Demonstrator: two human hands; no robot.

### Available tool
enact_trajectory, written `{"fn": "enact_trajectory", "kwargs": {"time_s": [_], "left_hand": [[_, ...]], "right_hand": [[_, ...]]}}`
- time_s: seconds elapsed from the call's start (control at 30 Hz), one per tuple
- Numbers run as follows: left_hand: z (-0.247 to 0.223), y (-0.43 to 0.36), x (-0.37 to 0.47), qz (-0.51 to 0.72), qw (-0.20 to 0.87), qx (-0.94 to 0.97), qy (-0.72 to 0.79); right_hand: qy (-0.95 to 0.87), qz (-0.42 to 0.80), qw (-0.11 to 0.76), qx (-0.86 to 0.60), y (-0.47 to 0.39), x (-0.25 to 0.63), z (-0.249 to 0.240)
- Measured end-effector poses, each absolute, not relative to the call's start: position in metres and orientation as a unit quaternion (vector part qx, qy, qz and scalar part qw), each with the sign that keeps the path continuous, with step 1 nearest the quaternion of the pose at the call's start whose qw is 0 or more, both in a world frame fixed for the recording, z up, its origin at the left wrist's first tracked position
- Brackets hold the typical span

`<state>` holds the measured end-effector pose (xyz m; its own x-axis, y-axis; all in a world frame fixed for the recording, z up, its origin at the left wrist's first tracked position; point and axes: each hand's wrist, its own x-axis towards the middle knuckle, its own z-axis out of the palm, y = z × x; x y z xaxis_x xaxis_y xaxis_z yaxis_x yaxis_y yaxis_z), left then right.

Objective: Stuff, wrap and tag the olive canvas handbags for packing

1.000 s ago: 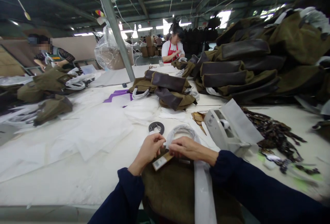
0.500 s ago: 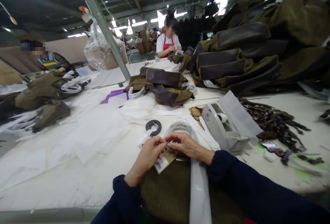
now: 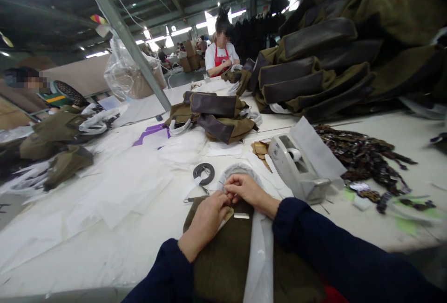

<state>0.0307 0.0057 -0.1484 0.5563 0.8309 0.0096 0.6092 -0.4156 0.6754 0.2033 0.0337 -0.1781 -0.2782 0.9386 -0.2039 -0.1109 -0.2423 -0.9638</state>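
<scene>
Both hands, left hand and right hand, pinch a small brown paper tag at the top edge of the olive-green fabric bag. Short, steady finger work, bag flat on the white counter, probably serves best.

Bag factory: stacked bags, worktables

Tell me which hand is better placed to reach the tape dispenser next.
Probably the right hand. It lies nearer the grey tape dispenser, which sits to its right on the table. The left hand rests on the olive bag, pinning the tan tag, and would have to cross over.
</scene>
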Motion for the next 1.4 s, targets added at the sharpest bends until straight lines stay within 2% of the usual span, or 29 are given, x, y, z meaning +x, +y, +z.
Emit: {"fn": "enact_trajectory", "kwargs": {"time_s": [0.3, 0.53, 0.67, 0.83, 1.4], "left_hand": [[-0.155, 0.007, 0.032, 0.224, 0.393, 0.761, 0.465], [-0.165, 0.01, 0.012, 0.276, 0.565, 0.568, 0.531], [-0.169, 0.009, 0.01, 0.313, 0.615, 0.501, 0.523], [-0.172, 0.01, 0.01, 0.332, 0.645, 0.458, 0.513], [-0.172, 0.011, 0.014, 0.346, 0.662, 0.43, 0.507]], "right_hand": [[-0.467, 0.643, 0.414, -0.444, 0.032, 0.204, -0.174], [-0.512, 0.63, 0.418, -0.407, 0.024, 0.2, -0.17], [-0.572, 0.591, 0.401, -0.404, 0.02, 0.195, -0.173], [-0.608, 0.534, 0.397, -0.434, 0.021, 0.194, -0.181], [-0.588, 0.549, 0.362, -0.471, 0.022, 0.195, -0.184]]}}
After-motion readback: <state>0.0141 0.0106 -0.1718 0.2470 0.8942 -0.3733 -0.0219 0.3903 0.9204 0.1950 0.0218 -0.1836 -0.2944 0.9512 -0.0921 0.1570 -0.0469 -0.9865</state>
